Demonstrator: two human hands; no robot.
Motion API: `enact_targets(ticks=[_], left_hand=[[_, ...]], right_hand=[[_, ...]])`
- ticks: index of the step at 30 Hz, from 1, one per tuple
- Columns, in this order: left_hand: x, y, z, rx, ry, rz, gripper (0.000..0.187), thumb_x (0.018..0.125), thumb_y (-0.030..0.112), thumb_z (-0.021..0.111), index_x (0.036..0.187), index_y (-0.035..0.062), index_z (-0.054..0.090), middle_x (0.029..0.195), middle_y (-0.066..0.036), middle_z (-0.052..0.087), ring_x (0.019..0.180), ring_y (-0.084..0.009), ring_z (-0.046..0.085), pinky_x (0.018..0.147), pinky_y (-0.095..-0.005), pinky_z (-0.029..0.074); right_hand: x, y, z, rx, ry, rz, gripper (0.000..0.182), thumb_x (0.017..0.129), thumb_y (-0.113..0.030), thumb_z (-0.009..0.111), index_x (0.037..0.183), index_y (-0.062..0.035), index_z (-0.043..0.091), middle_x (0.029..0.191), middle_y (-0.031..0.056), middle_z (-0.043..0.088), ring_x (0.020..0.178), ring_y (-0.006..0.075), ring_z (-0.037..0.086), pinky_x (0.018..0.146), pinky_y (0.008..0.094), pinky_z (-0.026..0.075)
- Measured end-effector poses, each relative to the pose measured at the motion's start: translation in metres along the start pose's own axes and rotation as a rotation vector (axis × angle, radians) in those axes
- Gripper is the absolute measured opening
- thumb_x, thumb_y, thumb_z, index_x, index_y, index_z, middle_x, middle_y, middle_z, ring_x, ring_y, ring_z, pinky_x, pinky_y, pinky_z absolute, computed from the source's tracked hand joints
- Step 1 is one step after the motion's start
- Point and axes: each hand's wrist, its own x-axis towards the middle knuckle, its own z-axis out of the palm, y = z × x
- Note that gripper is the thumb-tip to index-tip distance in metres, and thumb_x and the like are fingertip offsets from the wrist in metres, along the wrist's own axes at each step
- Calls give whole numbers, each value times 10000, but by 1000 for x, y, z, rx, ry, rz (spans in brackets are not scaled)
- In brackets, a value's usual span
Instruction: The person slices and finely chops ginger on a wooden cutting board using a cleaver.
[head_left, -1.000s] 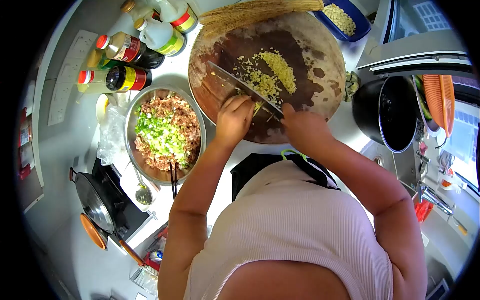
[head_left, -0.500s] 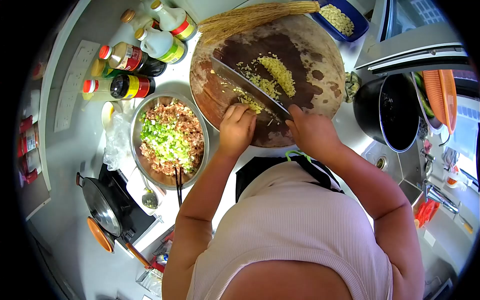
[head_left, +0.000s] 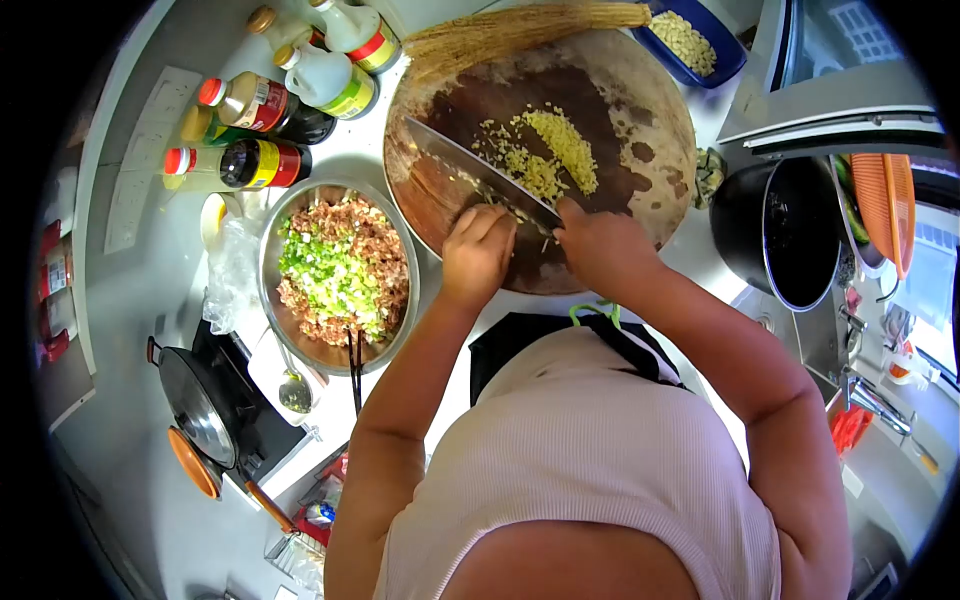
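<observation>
My right hand [head_left: 608, 246] is wrapped round the handle of a cleaver [head_left: 482, 174], whose long blade slants up and left over the round wooden chopping board [head_left: 660, 115]. Beside the blade, my left hand [head_left: 478, 256] has its fingers bent and pressed together on the board's near side. What lies under those fingertips is mostly hidden; a few pale yellow bits show by the blade. Beyond the cleaver lies a heap of finely chopped pale yellow pieces [head_left: 562, 150], with more scattered next to it.
A steel bowl [head_left: 268, 292] of minced meat and chopped green onion stands left, with chopsticks [head_left: 356, 370] over its rim. Several sauce bottles [head_left: 265, 165] are behind it. A straw brush [head_left: 520, 35] and a blue container [head_left: 738, 62] sit beyond the board; a black pot [head_left: 740, 235] is right.
The cleaver and my right hand have shifted left, closer to my left hand. Fewer yellow bits show between the blade and my left fingers. The whole view has moved slightly.
</observation>
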Motion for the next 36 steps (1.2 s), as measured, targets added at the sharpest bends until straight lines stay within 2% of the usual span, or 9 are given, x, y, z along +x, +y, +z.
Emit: enact_targets(ticks=[7, 12, 20, 22, 25, 29, 31, 34, 36], left_hand=[[-10, -4, 9, -29, 64, -19, 116, 756, -12, 745, 844, 12, 674, 947, -116, 678, 888, -312, 661, 790, -392, 548], [-3, -3, 4, -119, 36, -52, 96, 785, -9, 713, 876, 12, 690, 970, -126, 677, 914, -315, 658, 809, -389, 545], [14, -9, -9, -395, 125, -333, 198, 880, -72, 580, 1035, 17, 667, 1029, -156, 695, 942, -295, 685, 816, -350, 540], [17, -17, -5, -389, 153, -415, 155, 869, -53, 639, 1000, 18, 680, 901, -111, 715, 828, -223, 699, 756, -303, 544], [27, -22, -1, -643, 221, -600, 98, 830, -15, 743, 914, -1, 694, 774, -40, 712, 713, -97, 665, 679, -236, 525], [33, -34, -2, -684, 75, -675, 107, 898, -17, 681, 1005, -16, 682, 870, -89, 711, 753, -123, 663, 707, -246, 545], [43, -26, -8, -930, 110, -830, 112, 944, 31, 634, 1034, -22, 675, 892, -101, 711, 774, -145, 672, 722, -259, 555], [55, -11, -20, -1030, 75, -947, 206, 1018, 80, 516, 1122, -44, 644, 1007, -146, 699, 868, -198, 685, 805, -299, 573], [56, -10, -24, -1068, 61, -962, 218, 1022, 63, 497, 1151, -50, 631, 1056, -157, 689, 918, -205, 682, 848, -311, 573]], right_hand=[[-6, 9, 19, 8, -23, 49, 244, 957, -263, 560, 1071, -53, 510, 774, 229, 665, 751, 441, 652, 681, 542, 502], [6, 15, 8, 95, 168, 40, 276, 953, -273, 575, 1085, -37, 518, 743, 235, 646, 749, 454, 634, 665, 549, 484], [-27, 54, -15, 288, 412, -70, 205, 924, -225, 619, 1000, -49, 545, 676, 210, 629, 696, 446, 626, 615, 525, 469], [-24, 68, -8, 303, 505, -106, 187, 914, -208, 632, 944, -37, 563, 654, 220, 614, 684, 446, 614, 598, 504, 466], [-8, 95, 4, 471, 437, -39, 189, 913, -204, 650, 912, -21, 603, 655, 173, 636, 612, 368, 630, 565, 441, 468], [14, 104, 10, 787, 415, -72, 187, 935, -188, 640, 946, -2, 631, 675, 75, 645, 577, 180, 606, 550, 323, 469], [21, 103, 9, 889, 365, -11, 168, 959, -149, 615, 976, 18, 612, 697, 34, 625, 603, 96, 576, 555, 243, 450], [31, 111, 14, 902, 323, 17, 173, 964, -151, 608, 1006, 16, 616, 723, 39, 633, 610, 87, 572, 563, 232, 452], [37, 116, 21, 899, 339, 55, 232, 935, -224, 643, 1005, -3, 644, 735, 72, 666, 634, 146, 620, 590, 294, 489]])
